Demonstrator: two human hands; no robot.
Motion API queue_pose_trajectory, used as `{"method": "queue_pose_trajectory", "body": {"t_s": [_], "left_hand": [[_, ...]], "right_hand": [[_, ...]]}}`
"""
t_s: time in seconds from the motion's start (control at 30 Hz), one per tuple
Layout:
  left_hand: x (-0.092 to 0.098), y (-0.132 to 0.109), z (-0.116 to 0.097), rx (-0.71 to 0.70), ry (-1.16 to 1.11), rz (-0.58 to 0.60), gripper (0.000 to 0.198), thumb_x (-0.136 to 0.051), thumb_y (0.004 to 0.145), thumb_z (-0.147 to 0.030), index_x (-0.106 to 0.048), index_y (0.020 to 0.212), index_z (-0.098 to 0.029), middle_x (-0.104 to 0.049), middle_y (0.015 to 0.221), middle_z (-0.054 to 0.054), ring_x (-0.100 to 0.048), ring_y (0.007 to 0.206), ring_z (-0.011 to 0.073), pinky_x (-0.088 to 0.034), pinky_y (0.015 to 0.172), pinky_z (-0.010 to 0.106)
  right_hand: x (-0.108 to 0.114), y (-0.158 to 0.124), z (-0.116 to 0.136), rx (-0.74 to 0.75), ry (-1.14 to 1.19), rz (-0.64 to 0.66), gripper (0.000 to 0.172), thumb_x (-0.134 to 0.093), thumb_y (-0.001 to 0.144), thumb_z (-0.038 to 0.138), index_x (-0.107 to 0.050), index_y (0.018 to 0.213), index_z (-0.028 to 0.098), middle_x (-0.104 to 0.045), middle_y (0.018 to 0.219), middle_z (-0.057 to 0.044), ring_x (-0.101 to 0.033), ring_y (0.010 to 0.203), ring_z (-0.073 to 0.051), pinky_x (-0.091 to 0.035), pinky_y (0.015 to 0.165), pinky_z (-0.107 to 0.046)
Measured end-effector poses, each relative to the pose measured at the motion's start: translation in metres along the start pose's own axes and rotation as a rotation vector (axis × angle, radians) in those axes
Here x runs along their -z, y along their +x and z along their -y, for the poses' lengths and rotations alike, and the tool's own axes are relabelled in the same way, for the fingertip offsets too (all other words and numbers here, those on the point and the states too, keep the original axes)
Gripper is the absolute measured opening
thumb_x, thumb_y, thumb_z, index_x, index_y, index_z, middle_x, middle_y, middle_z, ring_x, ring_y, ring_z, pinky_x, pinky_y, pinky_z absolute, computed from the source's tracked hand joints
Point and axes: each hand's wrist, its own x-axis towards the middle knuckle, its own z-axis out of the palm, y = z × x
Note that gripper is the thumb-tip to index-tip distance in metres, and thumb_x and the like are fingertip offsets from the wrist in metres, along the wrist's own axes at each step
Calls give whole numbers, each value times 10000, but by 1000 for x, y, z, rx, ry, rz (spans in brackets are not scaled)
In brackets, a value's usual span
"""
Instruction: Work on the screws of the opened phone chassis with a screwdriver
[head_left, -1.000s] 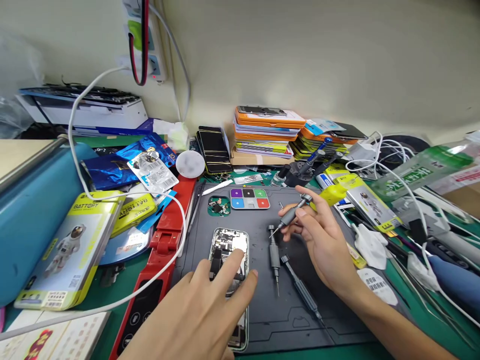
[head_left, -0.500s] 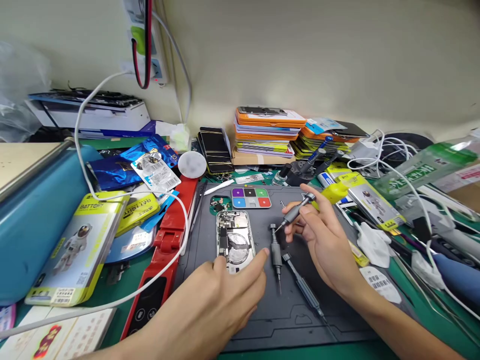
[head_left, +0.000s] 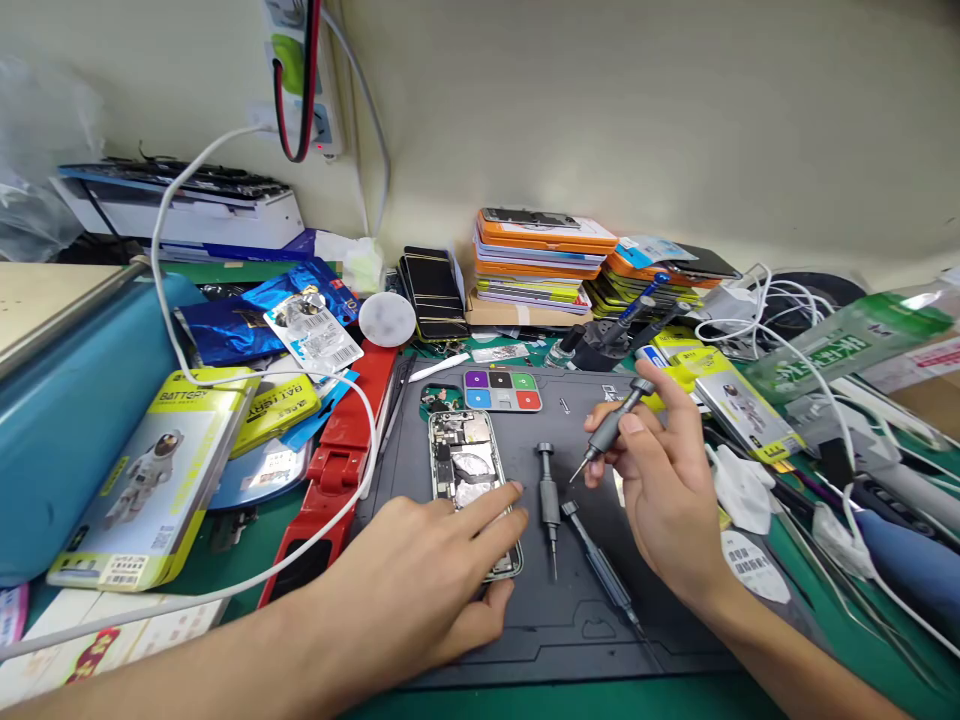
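Observation:
An opened smartphone (head_left: pixel 465 452), its inner parts and round coil exposed, lies on the dark work mat (head_left: pixel 547 640). My left hand (head_left: pixel 431 570) is laid across its lower half, fingers at the right edge and thumb by the bottom corner, holding it. Part of the phone is hidden beneath that hand. Over the mat to the right, my right hand (head_left: pixel 667 490) grips a small grey precision screwdriver (head_left: pixel 609 432), tip angled down to the left and clear of the phone. Between the hands lie a second screwdriver (head_left: pixel 550 495) and a third screwdriver (head_left: pixel 600 565).
Behind the phone is a tray with coloured squares (head_left: pixel 502 390). A red folding tool (head_left: pixel 337 460) and a white cable (head_left: pixel 367 440) border the left. Battery boxes (head_left: pixel 150 480) stand farther left. Stacked orange cases (head_left: pixel 540 240) and a screwdriver holder (head_left: pixel 604 345) sit at the back.
My left hand has come down onto the phone, whose lower end now points more to the right. The right hand has shifted slightly right with its screwdriver, away from the one lying on the mat.

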Motion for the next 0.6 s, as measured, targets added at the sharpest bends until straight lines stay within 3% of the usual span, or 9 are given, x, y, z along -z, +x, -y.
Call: {"method": "queue_pose_trajectory", "body": {"t_s": [0.07, 0.13, 0.17, 0.27, 0.37, 0.47, 0.6], "left_hand": [[8, 1, 3, 43, -229, -25, 604, -502, 976, -312, -465, 1578, -278, -544, 1559, -67, -745, 1098, 209, -623, 767, 395], [15, 2, 8, 162, -487, -12, 532, -486, 978, -268, -542, 1502, -340, -738, 1248, -79, -739, 863, 159, -540, 711, 320], [18, 3, 11, 260, -628, -12, 452, -451, 989, -235, -610, 1396, -352, -759, 1083, -90, -694, 771, 127, -490, 686, 283], [20, 5, 17, 446, -998, -26, 285, -367, 1016, -207, -641, 1083, -243, -693, 880, -67, -560, 681, 79, -405, 613, 217], [18, 8, 19, 519, -1106, -21, 235, -378, 984, -190, -609, 945, -192, -573, 722, -58, -452, 598, 62, -344, 537, 174], [15, 9, 20, 547, -1149, -63, 189, -397, 953, -183, -565, 869, -168, -477, 680, -56, -383, 560, 48, -305, 504, 152], [12, 8, 22, 510, -1165, -59, 195, -401, 962, -192, -526, 819, -152, -416, 657, -46, -356, 574, 52, -286, 514, 152]], "right_hand": [[0, -6, 0, 81, -34, 19, 615, -571, 914, 504, -348, 1484, 440, -606, 989, -8, -603, 718, -56, -570, 539, -223], [0, -14, -2, 195, -79, 85, 580, -530, 953, 406, -322, 1491, 473, -615, 1021, -5, -625, 746, -47, -600, 571, -222], [0, -17, -4, 266, -105, 138, 588, -507, 967, 334, -309, 1497, 492, -621, 1036, -3, -635, 768, -38, -617, 598, -215], [-1, -26, -8, 469, -196, 317, 777, -477, 933, 93, -251, 1553, 503, -632, 1089, -15, -682, 940, -33, -660, 717, -181], [-1, -33, -9, 587, -234, 463, 926, -457, 859, -54, -210, 1612, 425, -622, 1148, -45, -688, 1054, -37, -668, 793, -156], [2, -39, -9, 655, -288, 551, 944, -452, 830, -83, -197, 1635, 340, -631, 1184, -56, -674, 997, -11, -665, 841, -162], [7, -46, -13, 858, -524, 567, 943, -519, 822, -30, -166, 1658, 228, -671, 1234, -106, -654, 1266, -73, -639, 1033, -240]]}}
